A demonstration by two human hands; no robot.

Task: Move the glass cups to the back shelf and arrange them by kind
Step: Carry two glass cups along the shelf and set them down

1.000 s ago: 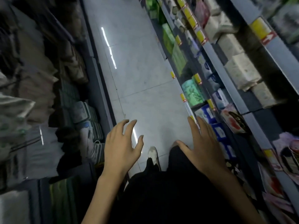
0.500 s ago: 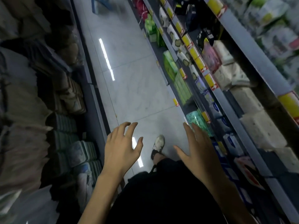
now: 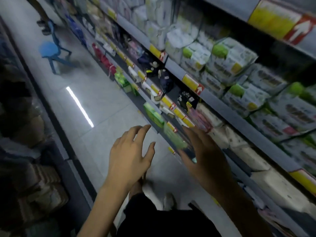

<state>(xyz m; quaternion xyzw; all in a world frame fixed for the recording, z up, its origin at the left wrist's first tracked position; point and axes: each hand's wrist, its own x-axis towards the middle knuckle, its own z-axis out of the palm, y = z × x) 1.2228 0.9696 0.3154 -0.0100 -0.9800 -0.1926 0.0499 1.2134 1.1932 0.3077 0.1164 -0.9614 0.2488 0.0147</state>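
The pale grey tiled floor (image 3: 106, 106) of a shop aisle runs ahead of me, with a bright strip of lamp reflected on it. On my right stands the long grey metal shelving with yellow price tags (image 3: 222, 106), stacked with white plastic-wrapped paper packs with green marks (image 3: 229, 60). On my left is a dark, blurred rack of brownish bundles (image 3: 34, 168). Far up the aisle sits a small blue plastic stool (image 3: 48, 48).

My left hand (image 3: 130, 158) is out in front over the floor, fingers spread and loose, holding nothing. My right hand (image 3: 205, 159) is likewise spread and empty, close by a lower shelf edge; blur keeps me from telling whether it touches.

No glass cups are in view here, nor the back shelf, so I judge I'm walking to fetch them. I expect them to be hard, smooth, slippery and breakable, and light singly. I'd grip round the wall below the rim, one per hand, and set each down gently. Their shapes and kinds I can't tell.
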